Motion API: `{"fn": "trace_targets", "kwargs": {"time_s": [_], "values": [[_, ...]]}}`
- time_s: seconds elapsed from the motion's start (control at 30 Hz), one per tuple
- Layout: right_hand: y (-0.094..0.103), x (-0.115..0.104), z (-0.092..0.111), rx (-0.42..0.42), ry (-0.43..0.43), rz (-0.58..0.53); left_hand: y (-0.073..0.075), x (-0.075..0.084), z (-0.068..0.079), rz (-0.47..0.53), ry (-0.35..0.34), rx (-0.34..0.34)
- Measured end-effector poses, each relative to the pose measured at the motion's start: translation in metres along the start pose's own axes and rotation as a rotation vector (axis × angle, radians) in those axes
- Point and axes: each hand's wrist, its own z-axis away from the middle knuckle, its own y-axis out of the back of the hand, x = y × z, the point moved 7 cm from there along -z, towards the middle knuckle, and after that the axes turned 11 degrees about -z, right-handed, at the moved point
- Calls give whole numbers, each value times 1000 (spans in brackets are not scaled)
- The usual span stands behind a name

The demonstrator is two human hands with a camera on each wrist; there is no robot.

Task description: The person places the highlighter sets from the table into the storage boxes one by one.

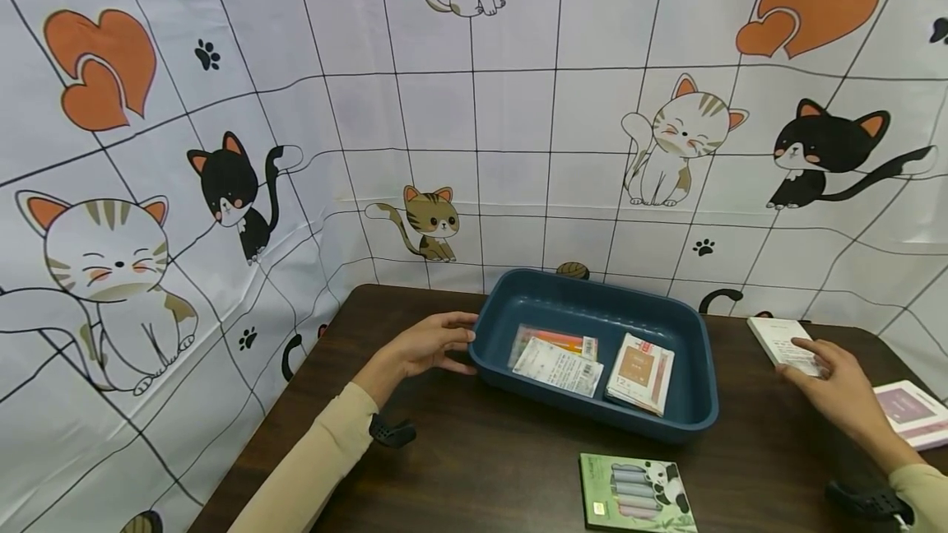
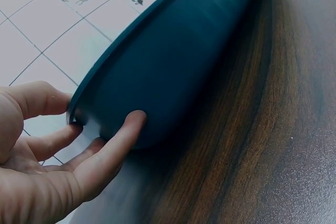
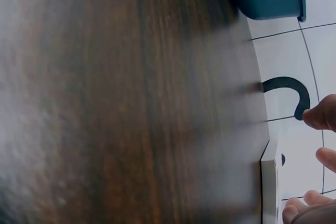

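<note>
A dark teal plastic bin (image 1: 674, 426) stands on the brown table, with a clear packet with an orange strip (image 1: 570, 341), a white labelled packet (image 1: 557, 367) and a white packet with a tan square (image 1: 640, 373) inside. At the bin's left end, my left hand (image 1: 425, 348) touches the outer wall; in the left wrist view its thumb (image 2: 134, 124) lies against the side and the other fingers are near the rim. My right hand (image 1: 837, 381) hovers over a white box with small print (image 1: 788, 344), fingers spread and loosely bent. Contact with that box is unclear.
A green box picturing pens and a panda (image 1: 637, 493) lies in front of the bin. Beyond the right hand is a white and pink box (image 1: 914, 418), partly hidden by the forearm. A white cat-print curtain (image 1: 511, 179) hangs behind the table (image 1: 444, 451).
</note>
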Motion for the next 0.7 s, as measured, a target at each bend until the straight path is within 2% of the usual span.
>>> {"fn": "trace_targets", "kwargs": {"time_s": [0.27, 0.7], "values": [[-4, 9, -4, -63, -82, 38, -1, 0, 1, 3, -4, -19], [-7, 15, -13, -130, -123, 110, -1, 0, 0, 16, -1, -19]]}}
